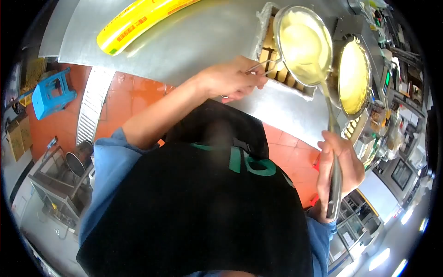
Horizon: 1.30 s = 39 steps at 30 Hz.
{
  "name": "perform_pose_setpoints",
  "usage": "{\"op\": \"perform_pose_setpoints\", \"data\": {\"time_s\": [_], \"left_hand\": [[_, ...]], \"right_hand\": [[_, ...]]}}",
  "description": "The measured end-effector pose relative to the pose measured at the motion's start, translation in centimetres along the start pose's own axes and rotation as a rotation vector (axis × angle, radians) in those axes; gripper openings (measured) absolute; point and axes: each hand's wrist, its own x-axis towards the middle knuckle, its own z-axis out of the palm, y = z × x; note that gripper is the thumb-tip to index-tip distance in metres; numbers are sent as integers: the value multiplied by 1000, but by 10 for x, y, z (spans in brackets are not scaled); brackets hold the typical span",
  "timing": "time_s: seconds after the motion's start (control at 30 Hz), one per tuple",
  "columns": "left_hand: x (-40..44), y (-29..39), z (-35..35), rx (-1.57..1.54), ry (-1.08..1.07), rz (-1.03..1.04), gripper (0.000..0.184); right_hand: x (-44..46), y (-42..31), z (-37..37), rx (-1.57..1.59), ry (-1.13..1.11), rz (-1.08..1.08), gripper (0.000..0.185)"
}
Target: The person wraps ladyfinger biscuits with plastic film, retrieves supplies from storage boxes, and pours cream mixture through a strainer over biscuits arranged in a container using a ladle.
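My left hand [235, 79] is closed around the wire handle of a round metal strainer [330, 37] that holds pale yellow batter or cream [300, 46]. The strainer is above a lined rectangular tray [307, 94] with rows of tan, finger-shaped pieces [280, 74]. In my right hand [340, 161] is the long metal handle of a ladle or large spoon [333, 122]. Its far end reaches the strainer's near right rim, where batter hides its shape. To the right, a metal bowl [341, 104] contains more of the yellow mixture [353, 78].
A yellow wrap roll [138, 23] lies on the steel worktop [198, 39]. Right of the bowl are a scale with a green display [386, 78] and a tray of small yellow pieces [354, 127]. A blue stool [53, 94] stands on the orange tiled floor.
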Motion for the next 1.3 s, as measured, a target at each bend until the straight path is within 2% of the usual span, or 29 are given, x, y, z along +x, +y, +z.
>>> {"op": "perform_pose_setpoints", "data": {"time_s": [0.2,0.37,0.4,0.5,0.6,0.63,0.7,0.8,0.9,0.93,1.03,1.07,1.17,1.3], "left_hand": [[14,26,-18,12,-84,-93,21],[37,47,-45,108,-191,-135,26],[39,53,-51,126,-218,-150,26],[45,63,-75,208,-309,-223,28],[51,71,-88,234,-406,-274,32],[55,73,-93,238,-410,-303,32],[60,80,-99,248,-418,-361,31],[66,90,-104,301,-448,-353,27],[76,90,-99,331,-470,-306,28],[78,90,-98,336,-471,-311,28],[77,85,-100,359,-462,-335,28],[74,82,-102,368,-450,-333,28],[70,85,-98,365,-427,-326,27],[57,79,-98,319,-373,-382,26]], "right_hand": [[27,29,22,42,130,62,13],[16,-7,15,37,126,84,13],[17,4,26,-33,187,56,24],[23,-16,30,-197,198,187,25],[26,-45,41,-70,213,196,24],[31,-49,48,-42,224,186,23],[41,-44,59,-128,142,320,26],[39,-42,58,-262,93,377,29],[29,-72,44,-192,83,315,25],[33,-73,48,-174,169,297,25],[38,-35,64,-135,206,294,29],[37,-27,66,-237,130,301,31],[23,-45,57,-189,183,345,27],[21,-46,84,7,484,366,22]]}}
